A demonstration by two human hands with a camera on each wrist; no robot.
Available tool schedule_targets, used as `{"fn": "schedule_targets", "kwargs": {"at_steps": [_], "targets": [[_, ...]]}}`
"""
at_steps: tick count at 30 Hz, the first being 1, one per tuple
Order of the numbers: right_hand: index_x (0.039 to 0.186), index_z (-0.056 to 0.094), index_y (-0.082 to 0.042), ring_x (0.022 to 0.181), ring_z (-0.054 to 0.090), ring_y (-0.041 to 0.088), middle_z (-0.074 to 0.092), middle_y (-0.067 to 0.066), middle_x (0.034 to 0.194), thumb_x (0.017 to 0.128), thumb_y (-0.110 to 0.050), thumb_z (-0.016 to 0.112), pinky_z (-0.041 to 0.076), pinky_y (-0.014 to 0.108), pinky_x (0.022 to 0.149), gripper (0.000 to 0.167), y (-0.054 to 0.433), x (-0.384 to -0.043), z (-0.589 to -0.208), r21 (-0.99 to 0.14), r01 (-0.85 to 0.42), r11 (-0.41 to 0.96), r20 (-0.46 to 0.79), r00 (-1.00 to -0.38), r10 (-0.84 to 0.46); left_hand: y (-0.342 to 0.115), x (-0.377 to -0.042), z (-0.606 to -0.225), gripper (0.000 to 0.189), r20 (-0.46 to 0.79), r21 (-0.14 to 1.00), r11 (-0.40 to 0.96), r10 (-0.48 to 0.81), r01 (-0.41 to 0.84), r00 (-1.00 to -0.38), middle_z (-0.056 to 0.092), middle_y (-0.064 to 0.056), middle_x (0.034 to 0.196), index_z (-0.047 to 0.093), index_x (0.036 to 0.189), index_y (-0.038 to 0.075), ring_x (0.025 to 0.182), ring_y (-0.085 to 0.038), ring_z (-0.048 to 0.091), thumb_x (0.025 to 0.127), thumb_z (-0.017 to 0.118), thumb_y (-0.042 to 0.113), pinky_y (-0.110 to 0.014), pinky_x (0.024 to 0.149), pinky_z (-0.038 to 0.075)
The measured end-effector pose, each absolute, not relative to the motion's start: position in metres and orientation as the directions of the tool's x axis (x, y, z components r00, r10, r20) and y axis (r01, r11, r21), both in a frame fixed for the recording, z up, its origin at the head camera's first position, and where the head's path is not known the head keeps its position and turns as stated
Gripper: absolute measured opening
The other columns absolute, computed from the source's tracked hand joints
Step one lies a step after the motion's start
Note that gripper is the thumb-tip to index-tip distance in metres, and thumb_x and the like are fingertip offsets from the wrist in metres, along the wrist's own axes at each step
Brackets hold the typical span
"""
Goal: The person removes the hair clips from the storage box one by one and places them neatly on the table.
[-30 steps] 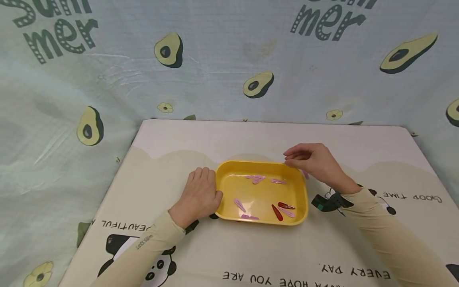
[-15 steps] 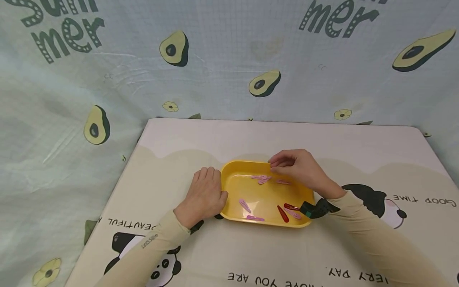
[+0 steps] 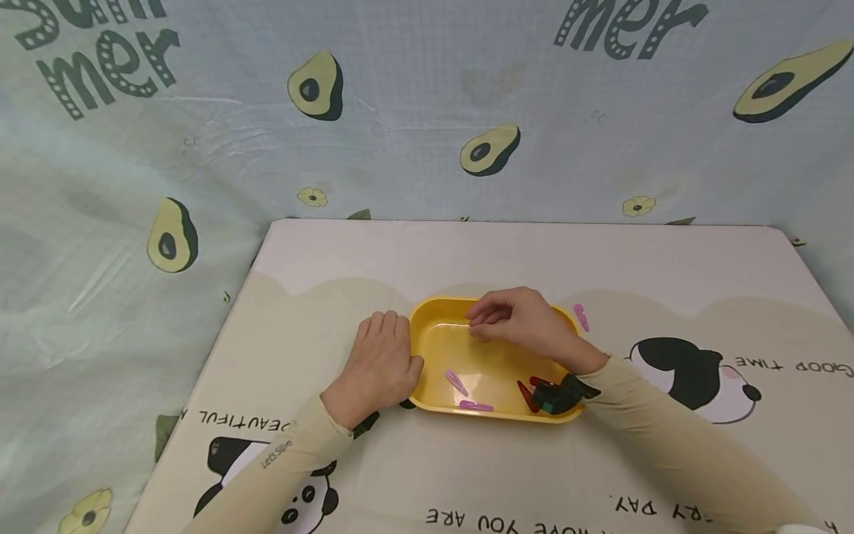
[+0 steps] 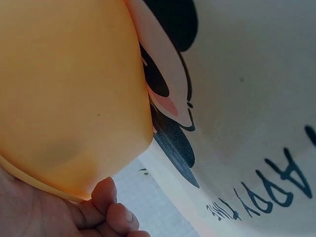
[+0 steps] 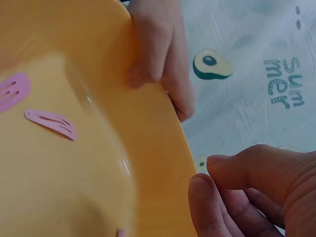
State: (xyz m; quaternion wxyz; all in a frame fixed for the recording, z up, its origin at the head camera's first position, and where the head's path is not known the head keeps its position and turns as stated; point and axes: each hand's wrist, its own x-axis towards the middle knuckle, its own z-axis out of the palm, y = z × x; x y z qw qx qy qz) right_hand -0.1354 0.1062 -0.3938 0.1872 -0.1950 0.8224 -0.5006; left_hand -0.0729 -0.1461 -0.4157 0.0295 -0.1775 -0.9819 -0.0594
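My left hand (image 3: 376, 363) grips the left rim of a yellow plastic tray (image 3: 494, 371), thumb over the edge. Above the tray's far side hovers my right hand (image 3: 520, 326), its fingers loosely bent. In the right wrist view its thumb (image 5: 247, 168) and forefinger are close together with nothing visible between them. Inside the tray lie pink snap hair clips (image 3: 457, 382) and red hair clips (image 3: 527, 397); the right hand and wrist strap hide part of the contents. Another pink hair clip (image 3: 581, 317) rests on the table just beyond the tray's far right corner.
The tray stands on a table with a printed panda cloth (image 3: 480, 467). A hanging sheet with avocado prints (image 3: 400, 111) closes off the back and left side. A black strap (image 3: 560, 397) with a small device is on the right wrist.
My right hand has moved left from the tray's far right corner to over its far middle, uncovering the pink hair clip on the table. My left hand keeps its grip on the tray.
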Motion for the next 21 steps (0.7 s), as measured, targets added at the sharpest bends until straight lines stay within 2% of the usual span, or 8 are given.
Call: {"fn": "schedule_targets", "kwargs": {"at_steps": [4,21], "targets": [[0.107,0.077,-0.005,0.085,0.073,0.013,0.079,0.004,0.096,0.087,-0.014,0.080,0.058,0.022,0.076,0.022,0.098,-0.133,-0.398,-0.885,-0.153,0.440,-0.120,-0.838,-0.533,-0.146,-0.073,-0.416,0.025,0.082,0.103,0.930,0.346,0.353,-0.935,0.037,-0.006,0.081,0.047,0.092,0.002,0.080,-0.024,0.032,0.090,0.057,0.025,-0.037,0.079,0.031],[0.101,0.077,-0.007,0.082,0.071,0.007,0.078,0.001,0.093,0.088,-0.015,0.080,0.058,0.020,0.076,0.016,0.085,-0.132,-0.404,-0.841,-0.265,0.472,-0.118,-0.761,-0.638,-0.146,-0.073,-0.415,0.024,0.098,0.095,0.928,0.351,0.360,-0.931,0.038,-0.006,0.081,0.048,0.092,0.002,0.080,-0.025,0.032,0.090,0.057,0.025,-0.037,0.079,0.031]]}}
